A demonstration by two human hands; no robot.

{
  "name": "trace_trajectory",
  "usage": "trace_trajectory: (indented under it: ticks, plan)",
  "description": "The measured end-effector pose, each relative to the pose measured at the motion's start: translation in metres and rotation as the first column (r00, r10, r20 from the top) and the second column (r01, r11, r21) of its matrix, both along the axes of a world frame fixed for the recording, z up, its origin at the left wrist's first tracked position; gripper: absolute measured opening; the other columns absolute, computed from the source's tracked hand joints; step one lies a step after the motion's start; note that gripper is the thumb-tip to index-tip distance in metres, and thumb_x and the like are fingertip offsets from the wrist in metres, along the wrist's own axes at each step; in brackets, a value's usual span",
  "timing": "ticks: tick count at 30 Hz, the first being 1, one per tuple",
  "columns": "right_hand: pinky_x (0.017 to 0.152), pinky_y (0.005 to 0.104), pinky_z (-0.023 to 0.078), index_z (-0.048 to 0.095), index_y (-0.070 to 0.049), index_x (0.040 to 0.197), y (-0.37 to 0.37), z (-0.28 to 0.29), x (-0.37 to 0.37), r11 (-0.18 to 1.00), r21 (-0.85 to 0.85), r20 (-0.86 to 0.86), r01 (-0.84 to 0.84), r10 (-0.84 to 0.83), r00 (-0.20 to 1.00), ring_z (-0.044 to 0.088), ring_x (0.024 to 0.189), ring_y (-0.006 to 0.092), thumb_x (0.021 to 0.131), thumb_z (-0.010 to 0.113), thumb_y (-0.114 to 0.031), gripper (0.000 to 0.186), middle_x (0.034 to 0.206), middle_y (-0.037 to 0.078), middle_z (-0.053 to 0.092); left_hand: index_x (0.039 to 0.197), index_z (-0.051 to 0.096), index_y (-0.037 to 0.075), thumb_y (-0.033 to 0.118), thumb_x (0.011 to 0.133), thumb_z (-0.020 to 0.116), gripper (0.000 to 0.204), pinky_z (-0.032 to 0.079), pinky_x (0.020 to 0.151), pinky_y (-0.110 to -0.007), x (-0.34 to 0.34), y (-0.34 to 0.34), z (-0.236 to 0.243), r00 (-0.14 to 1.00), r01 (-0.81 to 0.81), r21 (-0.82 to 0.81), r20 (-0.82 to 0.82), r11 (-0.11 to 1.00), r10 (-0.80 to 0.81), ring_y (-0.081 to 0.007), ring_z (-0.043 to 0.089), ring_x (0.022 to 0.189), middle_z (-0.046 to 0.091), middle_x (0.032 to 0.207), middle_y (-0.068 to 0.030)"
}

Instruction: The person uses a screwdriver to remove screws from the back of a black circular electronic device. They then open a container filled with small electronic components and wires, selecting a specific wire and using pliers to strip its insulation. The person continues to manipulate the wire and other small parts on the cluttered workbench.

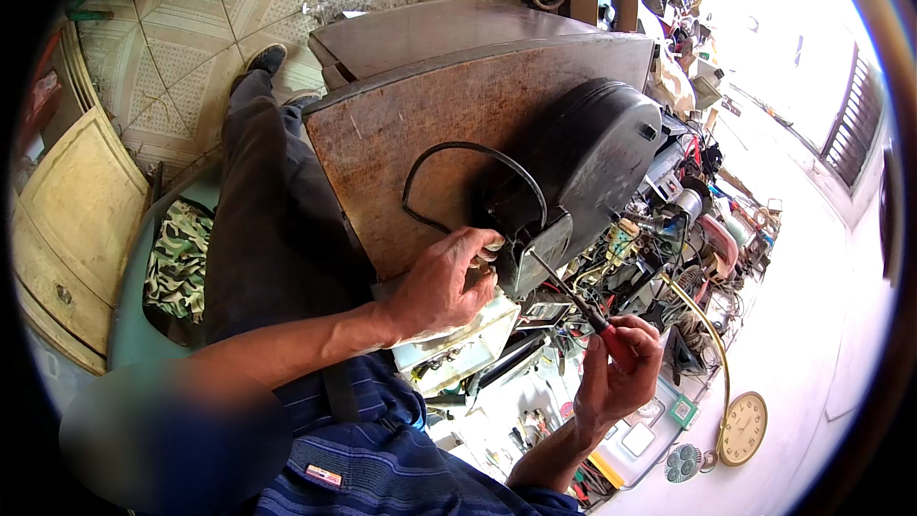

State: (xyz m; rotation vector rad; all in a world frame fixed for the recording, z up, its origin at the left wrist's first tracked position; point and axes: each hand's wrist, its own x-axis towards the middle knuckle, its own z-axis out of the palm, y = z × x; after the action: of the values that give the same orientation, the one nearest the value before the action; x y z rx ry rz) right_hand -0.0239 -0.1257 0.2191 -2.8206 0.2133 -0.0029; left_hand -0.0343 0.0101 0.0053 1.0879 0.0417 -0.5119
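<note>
My right fingers grip a screwdriver; my left fingers, I can't tell; a cable arches nearby, clutter crowds the black casing.

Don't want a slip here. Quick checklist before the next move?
1. Screwdriver in right hand: ok, held by its red handle.
2. Tip at the black housing: ok, pointed at its near end.
3. Tip seated in a screw: cannot tell, too small.
4. Left hand well away from the tip: not ok, fingers close beside it.
5. Black cable disconnected: cannot tell, ends not visible.
</note>
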Motion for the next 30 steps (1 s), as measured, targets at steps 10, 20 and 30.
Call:
trace_trajectory:
  ticks: [10, 20, 30]
  plan:
    - [0.071, 0.0292, 0.053, 0.069, 0.003, 0.098, -0.011, 0.003, -0.013, 0.963, -0.175, 0.021, 0.205, -0.205, 0.979, 0.066, 0.074, 0.0197, 0.086, 0.085, -0.007, 0.022, 0.084, 0.013, 0.071, 0.122, 0.062, -0.001, 0.006, 0.092, 0.077, 0.034, 0.061, 0.085, -0.038, 0.013, 0.002, -0.002, 0.999, 0.010, 0.046, 0.032, 0.999, -0.011, -0.0257, 0.073, 0.097, 0.070, 0.108, -0.0156]
    - [0.076, 0.0281, 0.060, 0.067, 0.002, 0.105, -0.008, -0.005, -0.002, 1.000, 0.022, 0.088, -0.008, 0.006, 0.996, 0.069, 0.093, 0.0226, 0.078, 0.081, 0.011, 0.031, 0.106, 0.020, 0.070, 0.120, 0.062, 0.003, 0.003, 0.084, 0.084, 0.042, 0.060, 0.078, -0.037, 0.033, 0.004, -0.002, 0.976, -0.089, 0.147, 0.210, 0.985, 0.057, -0.0265, 0.070, 0.089, 0.066, 0.108, -0.0127]
    - [0.074, 0.0306, 0.059, 0.069, 0.001, 0.103, -0.011, 0.001, 0.002, 0.997, -0.043, -0.004, -0.071, 0.071, 0.998, 0.070, 0.091, 0.0237, 0.076, 0.084, 0.009, 0.031, 0.105, 0.020, 0.072, 0.120, 0.063, 0.002, 0.005, 0.084, 0.087, 0.043, 0.062, 0.080, -0.036, 0.033, -0.001, -0.007, 0.997, -0.015, 0.090, 0.082, 0.996, 0.008, -0.0242, 0.072, 0.092, 0.066, 0.108, -0.0130]
